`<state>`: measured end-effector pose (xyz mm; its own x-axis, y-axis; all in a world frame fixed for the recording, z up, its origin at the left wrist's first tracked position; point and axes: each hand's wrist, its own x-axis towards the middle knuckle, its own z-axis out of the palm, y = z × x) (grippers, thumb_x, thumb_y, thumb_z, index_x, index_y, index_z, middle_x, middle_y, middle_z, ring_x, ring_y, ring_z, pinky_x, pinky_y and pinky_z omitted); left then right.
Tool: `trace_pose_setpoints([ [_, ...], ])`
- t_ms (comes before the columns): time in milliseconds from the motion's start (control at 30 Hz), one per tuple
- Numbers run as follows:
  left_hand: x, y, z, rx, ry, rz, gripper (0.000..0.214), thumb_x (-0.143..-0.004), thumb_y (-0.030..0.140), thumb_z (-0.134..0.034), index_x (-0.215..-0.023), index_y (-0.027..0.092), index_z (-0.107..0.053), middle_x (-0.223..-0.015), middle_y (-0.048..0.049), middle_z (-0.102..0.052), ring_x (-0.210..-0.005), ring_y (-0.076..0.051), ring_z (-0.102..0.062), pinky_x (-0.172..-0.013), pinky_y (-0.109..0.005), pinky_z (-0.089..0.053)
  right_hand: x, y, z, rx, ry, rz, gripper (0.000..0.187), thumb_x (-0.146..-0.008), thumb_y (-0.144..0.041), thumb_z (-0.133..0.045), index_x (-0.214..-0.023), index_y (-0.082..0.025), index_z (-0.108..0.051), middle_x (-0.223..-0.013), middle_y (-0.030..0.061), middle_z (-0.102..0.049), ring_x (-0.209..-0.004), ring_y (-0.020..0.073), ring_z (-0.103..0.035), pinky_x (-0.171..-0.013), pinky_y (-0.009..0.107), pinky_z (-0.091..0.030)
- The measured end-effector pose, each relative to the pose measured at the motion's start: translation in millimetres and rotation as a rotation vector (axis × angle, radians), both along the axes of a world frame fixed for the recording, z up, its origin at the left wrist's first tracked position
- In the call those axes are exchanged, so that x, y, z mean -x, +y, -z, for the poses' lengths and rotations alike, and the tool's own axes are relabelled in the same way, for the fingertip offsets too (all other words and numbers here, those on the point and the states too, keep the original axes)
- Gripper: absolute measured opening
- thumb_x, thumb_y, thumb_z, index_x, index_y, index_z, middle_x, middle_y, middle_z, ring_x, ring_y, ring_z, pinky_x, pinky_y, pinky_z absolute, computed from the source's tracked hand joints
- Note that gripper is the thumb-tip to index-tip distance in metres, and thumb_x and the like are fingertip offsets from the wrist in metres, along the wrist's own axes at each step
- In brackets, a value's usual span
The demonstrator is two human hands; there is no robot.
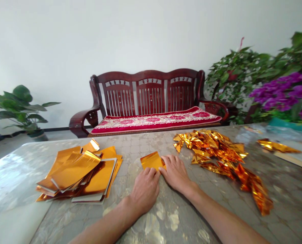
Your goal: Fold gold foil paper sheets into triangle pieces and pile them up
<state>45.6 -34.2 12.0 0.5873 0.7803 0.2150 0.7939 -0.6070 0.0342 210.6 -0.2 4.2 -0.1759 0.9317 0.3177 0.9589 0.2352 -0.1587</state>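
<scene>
Left hand [144, 190] and right hand [175, 173] sit together at 12 o'clock, palms down on a mottled grey stone-look tabletop [201, 217]. Fingers [175, 166] press a small shiny gold foil sheet [151, 161] at its near edge; pinch or flat press, cannot tell. Foil looks very light, thin and slippery, likely creases easily; best taken by its edges. At 10 o'clock, a stack of flat gold foil sheets [77, 174]. At 1 o'clock, a heap of crumpled gold foil pieces [212, 149]. Farther at 2 o'clock, a long gold foil strip [278, 146]. Beyond, a dark red wooden bench [148, 91] with a red floral cushion [153, 122].
</scene>
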Motion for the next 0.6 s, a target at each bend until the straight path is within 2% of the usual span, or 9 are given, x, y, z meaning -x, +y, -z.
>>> trace_pose_setpoints([
  [300, -2, -10, -5.9, 0.005, 0.278, -0.110, 0.023, -0.084, 0.003, -0.051, -0.100, 0.010, -0.066, -0.094, -0.0127, -0.063, -0.087, -0.025, -0.059, -0.072, -0.036, -0.046, -6, 6, 3.7, 0.019, -0.028, 0.037, 0.037, -0.093, -0.031, -0.050, -0.129, -0.021, -0.055, -0.128, 0.0113, -0.056, -0.115, 0.0292, -0.046, -0.100, 0.043, -0.033],
  [600, -3, -20, -11.4, -0.016, 0.305, -0.135, 0.019, -0.084, 0.004, -0.056, -0.097, 0.010, -0.068, -0.089, -0.0117, -0.064, -0.083, -0.023, -0.059, -0.068, -0.033, -0.045, -14, 12, 4.7, 0.001, -0.060, 0.067, 0.036, -0.095, -0.030, -0.050, -0.130, -0.022, -0.056, -0.127, 0.0109, -0.056, -0.115, 0.0290, -0.047, -0.100, 0.043, -0.034],
])
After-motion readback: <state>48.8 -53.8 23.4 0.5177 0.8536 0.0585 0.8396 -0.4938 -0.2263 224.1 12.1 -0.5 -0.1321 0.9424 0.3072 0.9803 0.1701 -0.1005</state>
